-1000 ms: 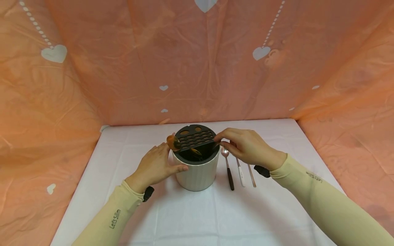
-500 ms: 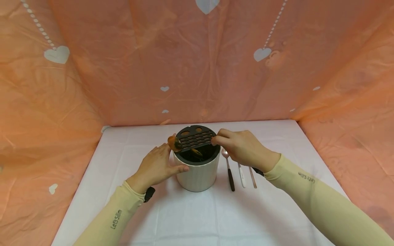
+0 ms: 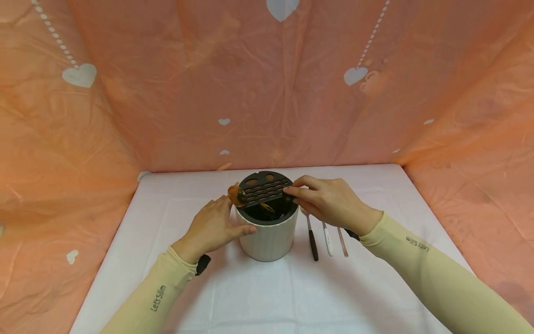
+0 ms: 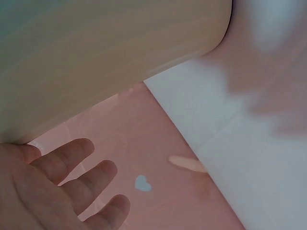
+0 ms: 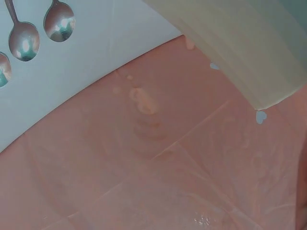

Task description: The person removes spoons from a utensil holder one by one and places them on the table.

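Note:
A white ribbed utensil holder (image 3: 267,243) stands upright on the table, its top partly covered by a black slotted insert (image 3: 267,189). A brown, glossy spoon (image 3: 237,196) sticks up at its left rim. My left hand (image 3: 211,226) rests along the holder's left side, thumb across the front and fingers behind; the left wrist view shows these fingers spread. At the insert's right edge, the fingertips of my right hand (image 3: 329,202) pinch a small dark rounded thing (image 3: 289,196), mostly hidden and too small to name. My right hand is outside the right wrist view.
Right of the holder lie a black-handled spoon (image 3: 313,243), a white-handled utensil (image 3: 327,240) and a thin copper-coloured utensil (image 3: 343,242). Spoon bowls (image 5: 24,42) show in the right wrist view. Orange sheeting (image 3: 267,106) encloses the white table (image 3: 250,297) at back and sides.
My right hand has shifted slightly left over the insert's right edge, and its fingertips have changed position at the dark thing. The left hand and holder stay in place.

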Demonstrator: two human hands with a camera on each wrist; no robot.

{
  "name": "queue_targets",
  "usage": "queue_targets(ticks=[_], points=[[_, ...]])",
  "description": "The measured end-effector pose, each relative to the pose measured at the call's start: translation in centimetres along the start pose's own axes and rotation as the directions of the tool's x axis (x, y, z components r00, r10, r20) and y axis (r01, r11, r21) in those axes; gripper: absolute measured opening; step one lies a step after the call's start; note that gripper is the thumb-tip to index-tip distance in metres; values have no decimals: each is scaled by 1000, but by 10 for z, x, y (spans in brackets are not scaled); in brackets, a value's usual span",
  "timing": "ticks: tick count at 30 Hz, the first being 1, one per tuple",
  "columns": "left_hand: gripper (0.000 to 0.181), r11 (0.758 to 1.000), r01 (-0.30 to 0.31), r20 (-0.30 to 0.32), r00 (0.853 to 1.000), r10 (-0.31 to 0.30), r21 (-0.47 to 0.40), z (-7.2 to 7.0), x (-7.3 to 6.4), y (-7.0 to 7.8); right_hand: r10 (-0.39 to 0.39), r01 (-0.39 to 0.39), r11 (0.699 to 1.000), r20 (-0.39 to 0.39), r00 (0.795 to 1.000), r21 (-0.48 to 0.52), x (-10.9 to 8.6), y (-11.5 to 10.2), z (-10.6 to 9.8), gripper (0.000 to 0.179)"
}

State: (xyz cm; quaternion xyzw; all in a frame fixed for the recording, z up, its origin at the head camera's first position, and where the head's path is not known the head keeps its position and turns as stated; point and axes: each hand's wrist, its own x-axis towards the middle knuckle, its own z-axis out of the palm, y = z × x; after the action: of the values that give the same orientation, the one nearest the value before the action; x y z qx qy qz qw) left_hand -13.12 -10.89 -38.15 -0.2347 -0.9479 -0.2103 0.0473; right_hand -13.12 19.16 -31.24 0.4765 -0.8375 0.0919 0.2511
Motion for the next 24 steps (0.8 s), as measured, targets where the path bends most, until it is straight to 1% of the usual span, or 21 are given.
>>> queue_targets(ticks=[3, 5, 9, 12, 13, 15, 17, 19, 22, 23, 24], points=[[105, 1000, -3, -2, 1000, 3, 2, 0, 0, 0, -11, 9, 1000, -88, 996, -21, 1, 2, -1, 31], [105, 1000, -4, -2, 1000, 4, 3, 0, 0, 0, -12, 8, 1000, -154, 988, -28, 2, 3, -3, 31], [105, 1000, -13, -7, 1000, 13, 4, 0, 0, 0, 25, -25, 1000, -264, 964, 3, 4, 4, -9, 33], [105, 1000, -15, -9, 1000, 15, 2, 1, 1, -1, 67, -57, 998, -338, 939, 41, 6, 5, -17, 32], [106, 1000, -14, -7, 1000, 14, 0, 1, 1, -1, 83, -64, 996, -367, 926, 63, 7, 6, -20, 32], [106, 1000, -13, -4, 1000, 13, -4, 1, 1, -1, 114, -69, 990, -434, 894, 120, 11, 5, -30, 31], [106, 1000, -12, -3, 1000, 12, -7, 1, 1, -1, 157, -72, 980, -498, 853, 185, 17, 2, -42, 29], [106, 1000, -13, -3, 1000, 13, -7, 1, 1, -1, 214, -75, 961, -546, 810, 265, 22, 0, -55, 28], [107, 1000, -16, -3, 1000, 16, -6, 1, 1, -1, 310, -117, 931, -576, 757, 346, 25, -2, -72, 26], [107, 1000, -16, -5, 1000, 16, -6, 0, 1, -1, 342, -138, 920, -576, 742, 368, 25, -2, -76, 26], [107, 1000, -17, -6, 1000, 17, -7, 0, 1, -1, 370, -163, 910, -572, 732, 381, 24, -1, -80, 26]])
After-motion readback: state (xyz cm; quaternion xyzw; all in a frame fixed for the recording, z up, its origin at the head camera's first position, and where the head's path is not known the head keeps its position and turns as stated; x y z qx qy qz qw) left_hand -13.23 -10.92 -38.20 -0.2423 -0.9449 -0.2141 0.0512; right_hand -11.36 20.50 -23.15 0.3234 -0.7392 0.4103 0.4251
